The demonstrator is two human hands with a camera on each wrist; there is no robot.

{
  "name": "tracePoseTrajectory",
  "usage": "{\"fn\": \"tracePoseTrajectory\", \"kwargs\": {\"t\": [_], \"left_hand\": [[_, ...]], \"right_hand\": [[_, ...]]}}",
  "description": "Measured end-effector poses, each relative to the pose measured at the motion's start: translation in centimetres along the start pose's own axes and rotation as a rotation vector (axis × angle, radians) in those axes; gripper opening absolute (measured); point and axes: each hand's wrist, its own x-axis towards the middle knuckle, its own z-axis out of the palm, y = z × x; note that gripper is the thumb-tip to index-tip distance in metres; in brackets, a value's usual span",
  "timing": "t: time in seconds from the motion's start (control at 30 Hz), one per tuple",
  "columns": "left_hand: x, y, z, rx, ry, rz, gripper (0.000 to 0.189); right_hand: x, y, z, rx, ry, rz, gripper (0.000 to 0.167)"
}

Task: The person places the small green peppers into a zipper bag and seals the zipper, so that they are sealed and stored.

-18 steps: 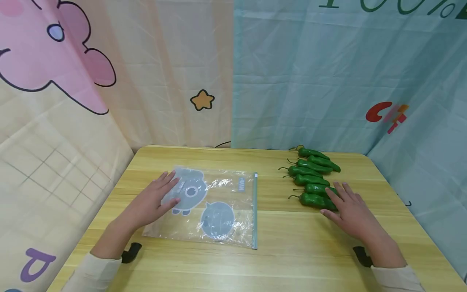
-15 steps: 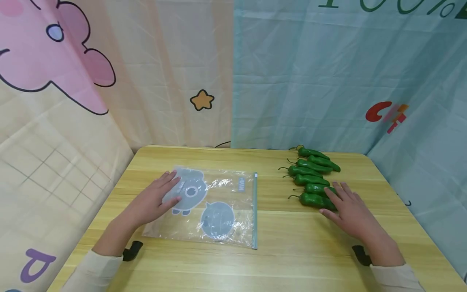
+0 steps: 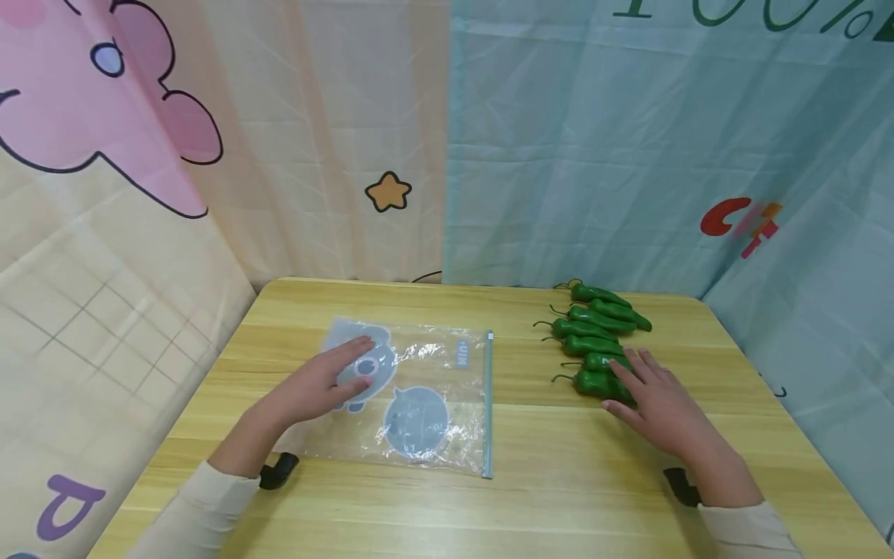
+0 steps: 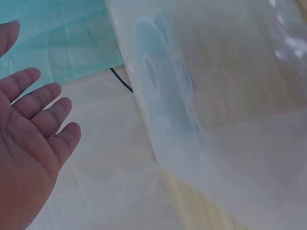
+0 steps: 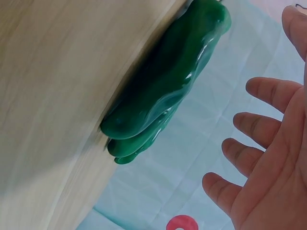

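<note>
A clear zip bag (image 3: 447,419) with grey-blue animal prints lies flat on the left half of the table, its blue-green zip strip (image 3: 488,404) on the right side. Above the bag's left part, my left hand (image 3: 314,392) is spread; in the left wrist view a gap shows between the hand (image 4: 33,124) and the bag (image 4: 230,120). Several green peppers (image 3: 583,345) lie in a column at the right, stems to the left. My right hand (image 3: 660,407) hovers over the tips of the nearest ones, fingers extended, apart from the peppers (image 5: 163,76) in the right wrist view.
The wooden table (image 3: 545,497) has rounded far corners. Printed curtains (image 3: 335,140) hang close behind it and along both sides. Dark wrist-camera mounts (image 3: 279,471) stick out beneath both wrists.
My left hand has moved to the right over the bag. The right hand has shifted slightly left and farther over the nearest peppers. Bag and peppers stay in place.
</note>
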Motion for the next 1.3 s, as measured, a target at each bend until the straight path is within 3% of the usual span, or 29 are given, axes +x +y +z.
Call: {"fn": "tracePoseTrajectory", "kwargs": {"t": [0.33,0.6,0.8,1.0,1.3], "left_hand": [[0.8,1.0,1.0,-0.067,-0.012,0.019,0.064],[1.3,2.3,2.8,-0.097,0.002,0.07,0.06],[1.9,3.9,4.0,-0.141,-0.053,0.045,0.062],[3.0,5.1,4.4,-0.132,-0.095,0.031,0.062],[5.2,5.8,5.6,-0.12,-0.129,0.082,0.059]], "right_hand": [[0.6,-1.0,0.2,0.034,0.026,-0.04,0.074],[1.2,-1.5,0.7,0.028,0.009,-0.051,0.073],[1.9,-2.3,1.0,0.035,0.015,-0.089,0.071],[2.9,-3.4,1.1,0.041,-0.003,-0.113,0.068],[4.2,-5.1,1.6,0.079,-0.013,-0.164,0.066]]}}
